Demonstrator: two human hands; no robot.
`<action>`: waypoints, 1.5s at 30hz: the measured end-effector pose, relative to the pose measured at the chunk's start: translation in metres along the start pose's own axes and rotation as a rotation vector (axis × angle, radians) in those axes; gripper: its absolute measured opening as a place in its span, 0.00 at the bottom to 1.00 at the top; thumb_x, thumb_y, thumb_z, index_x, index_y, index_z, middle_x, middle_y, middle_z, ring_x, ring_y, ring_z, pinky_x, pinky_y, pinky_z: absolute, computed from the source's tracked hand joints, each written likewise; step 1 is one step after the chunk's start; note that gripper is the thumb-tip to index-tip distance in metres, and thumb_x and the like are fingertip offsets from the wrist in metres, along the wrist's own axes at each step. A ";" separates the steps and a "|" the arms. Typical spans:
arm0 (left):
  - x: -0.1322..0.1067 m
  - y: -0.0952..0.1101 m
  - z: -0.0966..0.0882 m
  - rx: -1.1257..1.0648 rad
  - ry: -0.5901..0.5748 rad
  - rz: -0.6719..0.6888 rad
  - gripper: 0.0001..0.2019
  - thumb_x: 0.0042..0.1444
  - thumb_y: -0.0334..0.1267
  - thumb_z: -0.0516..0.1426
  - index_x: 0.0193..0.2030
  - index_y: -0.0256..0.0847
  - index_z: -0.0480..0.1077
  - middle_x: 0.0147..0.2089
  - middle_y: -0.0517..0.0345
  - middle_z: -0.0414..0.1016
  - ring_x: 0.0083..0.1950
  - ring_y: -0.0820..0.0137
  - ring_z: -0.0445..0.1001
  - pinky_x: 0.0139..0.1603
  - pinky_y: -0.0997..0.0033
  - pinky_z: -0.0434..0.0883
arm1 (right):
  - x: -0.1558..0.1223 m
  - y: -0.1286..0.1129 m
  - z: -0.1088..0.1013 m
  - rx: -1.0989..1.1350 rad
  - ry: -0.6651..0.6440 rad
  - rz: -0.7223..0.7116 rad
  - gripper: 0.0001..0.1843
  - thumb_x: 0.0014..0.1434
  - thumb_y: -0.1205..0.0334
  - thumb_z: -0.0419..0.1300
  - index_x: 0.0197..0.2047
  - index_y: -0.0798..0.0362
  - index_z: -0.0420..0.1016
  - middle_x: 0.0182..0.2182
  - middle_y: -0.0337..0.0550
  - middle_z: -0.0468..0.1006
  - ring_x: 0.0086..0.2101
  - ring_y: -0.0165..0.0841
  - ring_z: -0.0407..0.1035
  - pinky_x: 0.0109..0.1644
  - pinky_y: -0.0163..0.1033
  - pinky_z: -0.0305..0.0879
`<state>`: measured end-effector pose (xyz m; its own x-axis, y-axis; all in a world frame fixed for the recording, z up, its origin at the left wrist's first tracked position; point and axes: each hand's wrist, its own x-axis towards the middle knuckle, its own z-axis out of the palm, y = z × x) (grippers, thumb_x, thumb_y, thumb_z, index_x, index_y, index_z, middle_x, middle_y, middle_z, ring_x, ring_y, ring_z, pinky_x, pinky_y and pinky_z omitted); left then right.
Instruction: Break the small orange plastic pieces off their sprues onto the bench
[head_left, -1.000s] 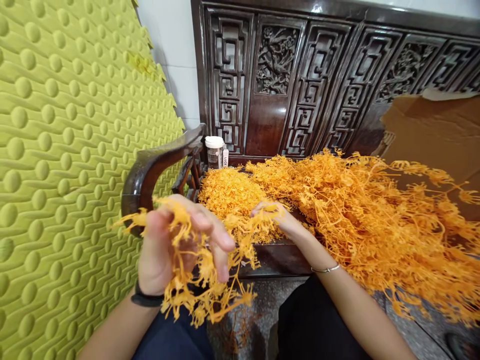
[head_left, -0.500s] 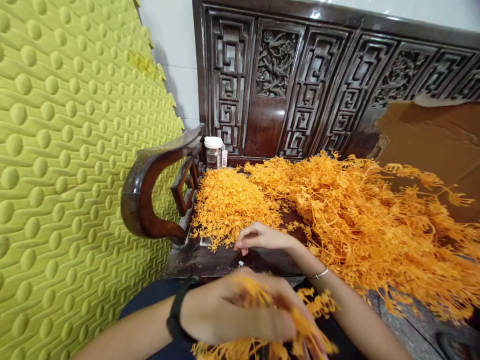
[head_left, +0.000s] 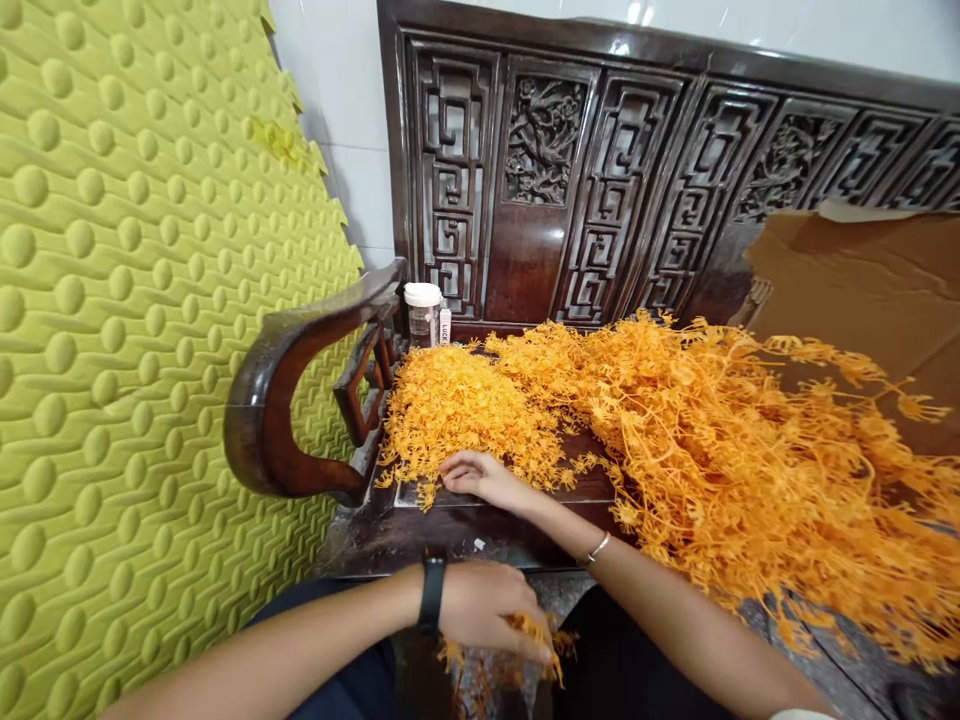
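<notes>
My left hand point(head_left: 491, 610) is palm down at the near edge, over the gap between the knees, with orange sprigs point(head_left: 536, 635) showing at and beneath its fingers; blur and the back of the hand hide the contact, so I cannot tell whether the fingers pinch them or have them loose. My right hand point(head_left: 484, 482) is at the near side of the loose orange heap point(head_left: 472, 400), its fingers bent and slightly parted, with nothing that I can see between them. The big orange bundle point(head_left: 712, 430) sprawls to the right, partly over the near edge of the dark wooden bench point(head_left: 465, 525). That overhang worries me most: a sleeve or the right forearm snagging its tangled stems could drag some of it onto the grey floor point(head_left: 566, 590). If the left hand's hold is weak, those fine sprigs could drop in the same gap. The heap also lies close to the front of the seat, so a careless sweep of the right hand could scatter bits. On the far left, the lidded cup point(head_left: 423, 320) stands just behind the heap, and a long reach there could tip it.
</notes>
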<state>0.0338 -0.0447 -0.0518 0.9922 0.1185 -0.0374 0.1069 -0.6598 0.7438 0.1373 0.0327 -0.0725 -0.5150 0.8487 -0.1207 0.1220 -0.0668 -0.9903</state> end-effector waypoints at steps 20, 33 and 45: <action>0.016 -0.011 0.030 0.343 -0.119 -0.157 0.14 0.54 0.50 0.54 0.38 0.47 0.76 0.31 0.57 0.79 0.30 0.67 0.76 0.24 0.74 0.61 | 0.050 -0.066 -0.110 -0.730 0.728 -0.254 0.18 0.56 0.67 0.48 0.45 0.55 0.74 0.49 0.48 0.73 0.50 0.38 0.65 0.54 0.46 0.60; 0.013 -0.017 0.008 0.223 -0.153 -0.167 0.18 0.57 0.50 0.51 0.43 0.41 0.75 0.33 0.54 0.79 0.31 0.69 0.75 0.24 0.78 0.62 | 0.065 -0.055 -0.225 -1.615 0.708 0.056 0.20 0.57 0.66 0.55 0.53 0.57 0.70 0.63 0.57 0.54 0.64 0.50 0.39 0.63 0.61 0.21; 0.016 -0.046 0.040 0.375 -0.178 -0.310 0.11 0.53 0.36 0.51 0.37 0.42 0.75 0.30 0.52 0.78 0.29 0.65 0.75 0.26 0.73 0.65 | 0.061 -0.054 -0.280 -1.828 0.924 0.101 0.26 0.59 0.74 0.38 0.57 0.76 0.61 0.59 0.72 0.56 0.61 0.53 0.47 0.61 0.64 0.36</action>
<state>0.0474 -0.0420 -0.1129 0.9022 0.2439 -0.3558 0.3807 -0.8381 0.3907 0.3368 0.2352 -0.0068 -0.0331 0.8737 0.4854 0.9482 -0.1261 0.2916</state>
